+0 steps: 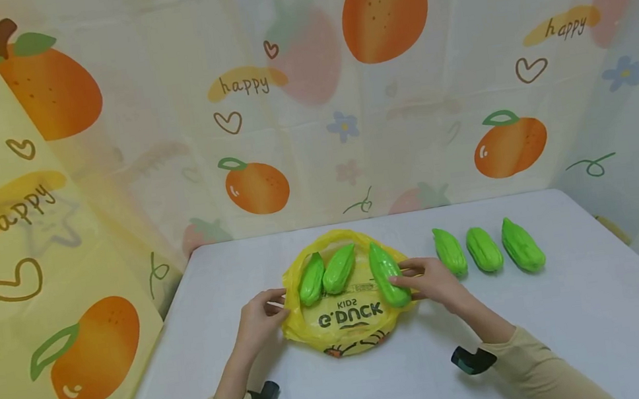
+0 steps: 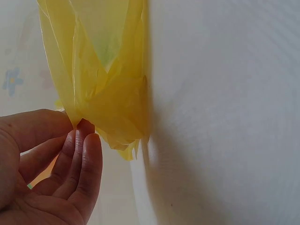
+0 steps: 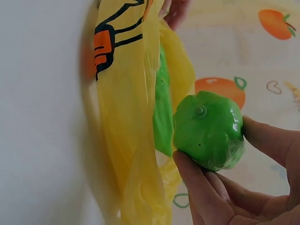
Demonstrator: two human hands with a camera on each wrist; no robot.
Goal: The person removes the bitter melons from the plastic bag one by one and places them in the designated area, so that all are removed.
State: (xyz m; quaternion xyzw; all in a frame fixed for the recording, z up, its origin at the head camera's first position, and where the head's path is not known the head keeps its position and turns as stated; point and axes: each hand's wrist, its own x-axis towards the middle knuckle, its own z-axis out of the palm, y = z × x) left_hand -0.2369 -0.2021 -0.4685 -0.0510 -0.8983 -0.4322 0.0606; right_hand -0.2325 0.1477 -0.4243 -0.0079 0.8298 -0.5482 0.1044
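Observation:
A yellow plastic bag [image 1: 303,338] with printed lettering lies open-mouthed on the table. My left hand [image 1: 259,320] pinches its left rim between thumb and fingers; the left wrist view shows the gathered film [image 2: 115,105] at the fingertips. In my right hand [image 1: 434,282] is a green ribbed toy gourd [image 1: 387,271], gripped between thumb and fingers above the right side of the bag's mouth. From the right wrist, the gourd's blunt end [image 3: 206,136] shows just outside the bag wall [image 3: 129,154]. Inside the bag rest two similar gourds, one on the left [image 1: 312,280] and another [image 1: 339,269] beside it.
Three more green gourds stand in a row on the table to the right: a near one [image 1: 450,252], a middle one [image 1: 484,250] and a far-right one [image 1: 523,246]. A fruit-printed curtain [image 1: 315,160] hangs behind the white table [image 1: 367,393] and along both sides.

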